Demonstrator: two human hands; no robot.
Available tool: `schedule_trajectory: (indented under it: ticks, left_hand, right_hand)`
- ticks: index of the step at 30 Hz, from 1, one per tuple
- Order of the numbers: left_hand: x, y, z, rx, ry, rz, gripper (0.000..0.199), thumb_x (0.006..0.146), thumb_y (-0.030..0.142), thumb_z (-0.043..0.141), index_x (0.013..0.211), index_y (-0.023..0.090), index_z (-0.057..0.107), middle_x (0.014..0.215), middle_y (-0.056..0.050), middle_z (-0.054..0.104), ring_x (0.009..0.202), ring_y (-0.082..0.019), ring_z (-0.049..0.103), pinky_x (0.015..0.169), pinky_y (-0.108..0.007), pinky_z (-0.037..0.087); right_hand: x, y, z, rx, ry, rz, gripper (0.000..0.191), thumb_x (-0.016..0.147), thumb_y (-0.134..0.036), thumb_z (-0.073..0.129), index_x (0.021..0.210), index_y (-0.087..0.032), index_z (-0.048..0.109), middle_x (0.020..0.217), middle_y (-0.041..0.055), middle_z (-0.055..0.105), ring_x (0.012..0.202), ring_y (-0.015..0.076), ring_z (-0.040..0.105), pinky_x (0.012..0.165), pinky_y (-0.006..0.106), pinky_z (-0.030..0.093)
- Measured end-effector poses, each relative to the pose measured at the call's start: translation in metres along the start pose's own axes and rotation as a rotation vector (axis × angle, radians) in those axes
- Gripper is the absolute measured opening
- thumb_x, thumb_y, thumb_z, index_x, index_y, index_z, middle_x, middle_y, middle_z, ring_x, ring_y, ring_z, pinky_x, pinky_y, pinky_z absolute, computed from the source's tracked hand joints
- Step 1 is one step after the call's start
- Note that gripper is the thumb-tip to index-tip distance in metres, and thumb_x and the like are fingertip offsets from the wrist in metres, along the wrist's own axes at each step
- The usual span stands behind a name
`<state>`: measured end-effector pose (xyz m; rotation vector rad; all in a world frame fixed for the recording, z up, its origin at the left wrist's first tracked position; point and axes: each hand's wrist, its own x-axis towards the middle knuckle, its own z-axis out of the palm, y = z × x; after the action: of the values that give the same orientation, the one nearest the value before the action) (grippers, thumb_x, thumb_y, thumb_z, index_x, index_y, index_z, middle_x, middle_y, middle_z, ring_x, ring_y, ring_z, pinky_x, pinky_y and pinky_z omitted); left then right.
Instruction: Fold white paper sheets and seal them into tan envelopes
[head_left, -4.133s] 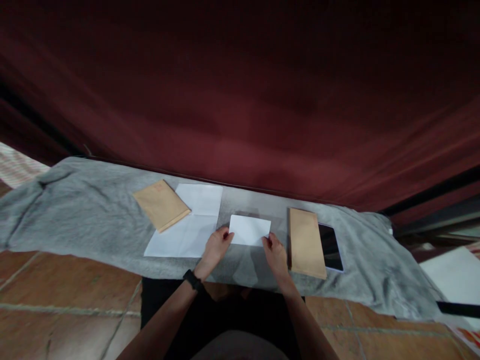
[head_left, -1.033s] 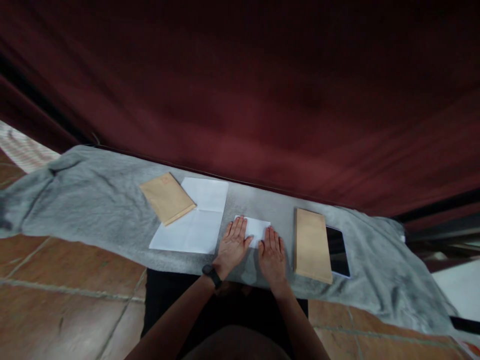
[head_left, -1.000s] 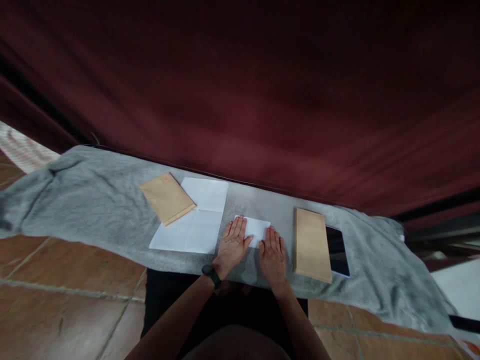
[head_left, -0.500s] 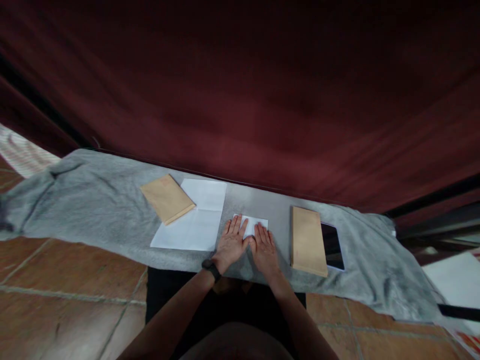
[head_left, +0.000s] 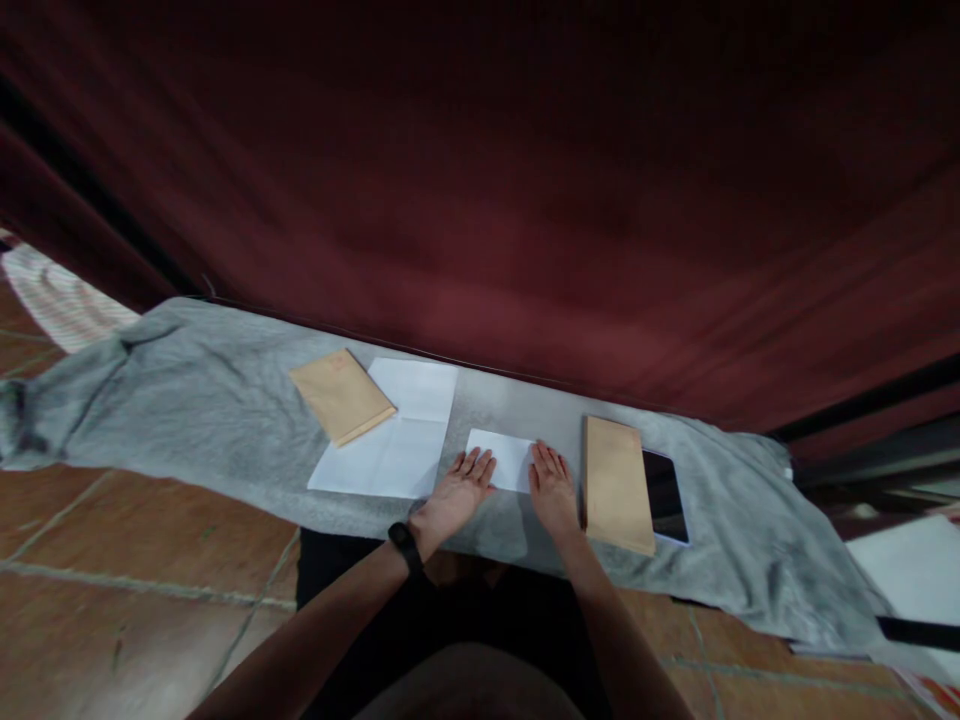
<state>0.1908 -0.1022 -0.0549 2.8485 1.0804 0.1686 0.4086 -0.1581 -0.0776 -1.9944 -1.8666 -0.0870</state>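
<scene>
While a red curtain (head_left: 480,220) backs the grey-draped tabletop (head_left: 225,400), around one small white paper (head_left: 501,458) lie one large white sheet (head_left: 390,455) at nine o'clock, one brown packet (head_left: 619,485) and one tablet (head_left: 664,497) at three, and a second brown packet (head_left: 343,396) at ten, the left hand (head_left: 454,494) and right hand (head_left: 553,492) now farther apart on its edges, grips released.

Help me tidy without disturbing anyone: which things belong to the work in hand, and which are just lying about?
In the work:
small white paper rectangle, touched by left hand and right hand
large creased white paper sheet, likely
brown paper envelope overlapping that sheet, likely
brown paper packet by the right hand, likely

Seemingly lying about:
flat black-screened device with pale edge
</scene>
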Motion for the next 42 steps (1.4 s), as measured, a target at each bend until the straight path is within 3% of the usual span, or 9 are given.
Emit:
schedule_trajectory:
  ticks: [7,12,16,20,24,28,33,38,42]
  left_hand:
    - [0.001,0.005,-0.008,-0.042,-0.046,0.010,0.069,0.082,-0.003,0.032,0.139,0.025,0.059,0.146,-0.013,0.057,0.141,-0.031,0.048,0.112,-0.059,0.044]
    - [0.005,0.005,-0.030,-0.112,-0.025,-0.024,0.051,0.088,0.002,0.041,0.131,0.018,0.062,0.136,-0.014,0.064,0.128,-0.028,0.060,0.110,-0.048,0.046]
    - [0.007,-0.003,-0.054,-0.198,0.051,-0.042,0.029,0.095,0.012,0.045,0.109,0.018,0.070,0.109,-0.010,0.075,0.103,-0.024,0.068,0.099,-0.038,0.049]
    - [0.016,-0.018,-0.072,-0.508,0.254,-0.188,0.020,0.096,0.026,0.052,0.098,0.022,0.072,0.096,-0.005,0.075,0.088,-0.021,0.068,0.084,-0.032,0.050]
    - [0.028,-0.032,-0.069,-1.026,0.475,-0.459,0.024,0.085,0.039,0.066,0.099,0.020,0.070,0.071,0.002,0.065,0.063,-0.014,0.059,0.062,-0.025,0.045]
    - [0.028,-0.032,-0.040,-1.323,0.408,-0.615,0.045,0.075,0.037,0.072,0.115,0.017,0.066,0.072,0.003,0.063,0.065,-0.014,0.060,0.062,-0.025,0.047]
    - [0.027,-0.026,-0.012,-1.215,0.354,-0.638,0.062,0.073,0.014,0.063,0.135,0.015,0.057,0.067,0.005,0.062,0.061,-0.014,0.058,0.064,-0.028,0.049]
    - [0.036,-0.024,-0.009,-0.785,0.284,-0.593,0.061,0.081,0.007,0.054,0.142,0.013,0.052,0.077,0.000,0.068,0.068,-0.015,0.064,0.072,-0.031,0.055]
    - [0.036,-0.020,-0.009,-0.659,0.262,-0.581,0.055,0.082,0.004,0.049,0.136,0.011,0.057,0.092,-0.008,0.071,0.083,-0.020,0.068,0.082,-0.035,0.057]
  right_hand:
    - [0.001,0.020,-0.009,0.102,-0.072,-0.112,0.059,0.090,-0.001,0.035,0.143,-0.015,0.055,0.147,0.0108,0.056,0.139,0.0211,0.049,0.117,0.043,0.039]
    - [0.001,0.022,-0.018,0.228,-0.082,-0.117,0.060,0.088,-0.002,0.039,0.143,-0.019,0.056,0.147,0.0102,0.057,0.139,0.0221,0.049,0.117,0.046,0.041]
    - [0.003,0.014,-0.028,0.514,-0.047,-0.016,0.040,0.092,-0.020,0.048,0.126,-0.023,0.069,0.140,0.0091,0.063,0.133,0.0236,0.053,0.114,0.046,0.042]
    - [0.010,0.005,-0.035,0.688,-0.075,0.164,0.033,0.093,-0.045,0.051,0.091,-0.022,0.075,0.091,0.0054,0.075,0.088,0.0217,0.069,0.086,0.035,0.055]
    - [0.018,-0.003,-0.030,0.683,-0.057,0.276,0.046,0.094,-0.056,0.045,0.078,-0.020,0.069,0.063,-0.0007,0.064,0.059,0.0160,0.059,0.058,0.026,0.050]
    - [0.021,-0.009,-0.018,0.653,-0.037,0.390,0.046,0.095,-0.053,0.040,0.083,-0.019,0.069,0.063,-0.0001,0.065,0.054,0.0158,0.058,0.046,0.023,0.046]
    - [0.021,-0.011,-0.008,0.516,-0.016,0.480,0.043,0.097,-0.044,0.036,0.092,-0.018,0.071,0.069,0.0047,0.071,0.056,0.0195,0.065,0.052,0.027,0.049]
    - [0.018,-0.016,-0.009,0.343,-0.002,0.488,0.036,0.100,-0.040,0.040,0.111,-0.020,0.068,0.087,0.0107,0.076,0.074,0.0246,0.072,0.068,0.031,0.051]
    - [0.013,-0.019,-0.010,0.097,0.010,0.391,0.039,0.104,-0.037,0.035,0.129,-0.017,0.058,0.104,0.0160,0.074,0.084,0.0252,0.073,0.073,0.032,0.053]
